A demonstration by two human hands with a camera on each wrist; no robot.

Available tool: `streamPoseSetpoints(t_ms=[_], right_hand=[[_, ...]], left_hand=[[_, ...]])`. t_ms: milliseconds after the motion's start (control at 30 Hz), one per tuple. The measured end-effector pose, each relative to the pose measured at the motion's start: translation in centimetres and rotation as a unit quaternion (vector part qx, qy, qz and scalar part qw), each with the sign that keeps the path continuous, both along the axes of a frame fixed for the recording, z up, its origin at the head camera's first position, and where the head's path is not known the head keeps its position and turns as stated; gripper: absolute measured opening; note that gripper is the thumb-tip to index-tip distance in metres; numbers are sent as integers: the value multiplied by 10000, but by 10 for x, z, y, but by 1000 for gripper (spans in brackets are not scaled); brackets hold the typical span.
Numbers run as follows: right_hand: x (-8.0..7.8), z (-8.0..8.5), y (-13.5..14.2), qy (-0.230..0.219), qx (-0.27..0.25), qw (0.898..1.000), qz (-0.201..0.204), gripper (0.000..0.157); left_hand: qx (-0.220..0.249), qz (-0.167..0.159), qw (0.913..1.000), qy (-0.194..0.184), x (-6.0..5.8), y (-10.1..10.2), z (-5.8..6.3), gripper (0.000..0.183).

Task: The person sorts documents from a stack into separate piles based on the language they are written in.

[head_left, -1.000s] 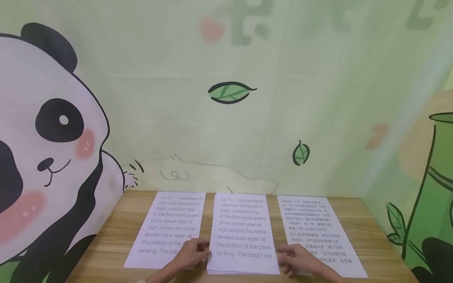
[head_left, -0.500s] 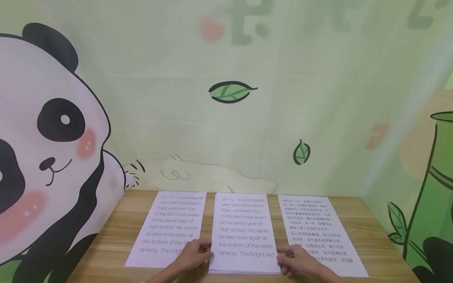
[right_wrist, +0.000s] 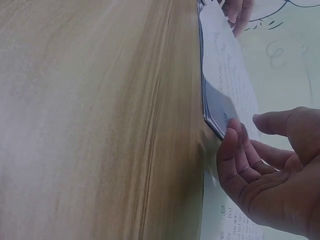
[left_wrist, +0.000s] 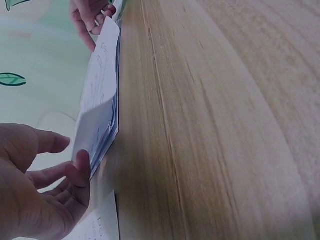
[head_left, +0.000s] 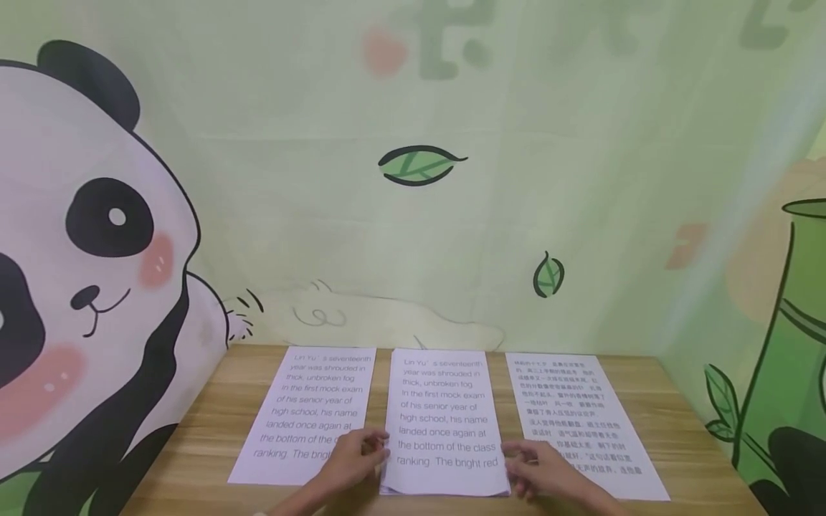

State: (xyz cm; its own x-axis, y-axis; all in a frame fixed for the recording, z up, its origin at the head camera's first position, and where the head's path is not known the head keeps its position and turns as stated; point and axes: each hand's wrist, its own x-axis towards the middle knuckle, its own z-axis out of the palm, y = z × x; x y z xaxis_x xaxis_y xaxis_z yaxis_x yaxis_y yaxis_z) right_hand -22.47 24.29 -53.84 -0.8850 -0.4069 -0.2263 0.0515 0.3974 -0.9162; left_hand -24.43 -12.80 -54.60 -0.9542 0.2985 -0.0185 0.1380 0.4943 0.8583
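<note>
A stack of printed white paper [head_left: 442, 416] lies in the middle, with large English text on its top sheet. My left hand [head_left: 351, 459] is at the stack's left edge, thumb apart from the bent fingers; in the left wrist view, the fingertips [left_wrist: 82, 161] are right at the side of the sheets. On the opposite edge, my right hand [head_left: 548, 469] mirrors it, its fingertips [right_wrist: 232, 131] close against the stack's side in the right wrist view. The top sheet bows upward along its near edge, above the flatter sheets.
To the left lies a sheet with the same English text [head_left: 310, 408], partly covered by my left hand. A sheet of Chinese text [head_left: 568, 401] lies to the right, partly behind my right hand. The wooden table [head_left: 193, 459] meets a panda-printed backdrop [head_left: 323, 201].
The lower sheets that stuck out at the stack's near left corner now line up more closely, and the top sheet's near edge curves. Both hands stay at the sides with small shifts.
</note>
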Motion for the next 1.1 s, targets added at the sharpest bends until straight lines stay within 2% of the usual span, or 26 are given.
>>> streamPoseSetpoints(t_ms=[233, 500, 767, 933, 1100], right_hand=[[-1, -2, -2, 109, -238, 9993, -280, 50], [-4, -7, -5, -262, -203, 9968, -723, 54], [-6, -11, -7, -672, -415, 9896, -1202, 58], [-8, -9, -9, -894, -289, 9872, -1288, 66], [-11, -11, -10, -1175, -164, 9850, -1253, 61]], left_hand=[[229, 48, 9996, -129, 0, 1, -1, 34], [364, -44, 9992, -132, 0, 4, -1, 33], [278, 30, 9975, -650, -3, 6, 2, 38], [257, 73, 9958, -877, -4, 7, 1, 40], [400, 107, 9934, -1073, -5, 7, -1, 44]])
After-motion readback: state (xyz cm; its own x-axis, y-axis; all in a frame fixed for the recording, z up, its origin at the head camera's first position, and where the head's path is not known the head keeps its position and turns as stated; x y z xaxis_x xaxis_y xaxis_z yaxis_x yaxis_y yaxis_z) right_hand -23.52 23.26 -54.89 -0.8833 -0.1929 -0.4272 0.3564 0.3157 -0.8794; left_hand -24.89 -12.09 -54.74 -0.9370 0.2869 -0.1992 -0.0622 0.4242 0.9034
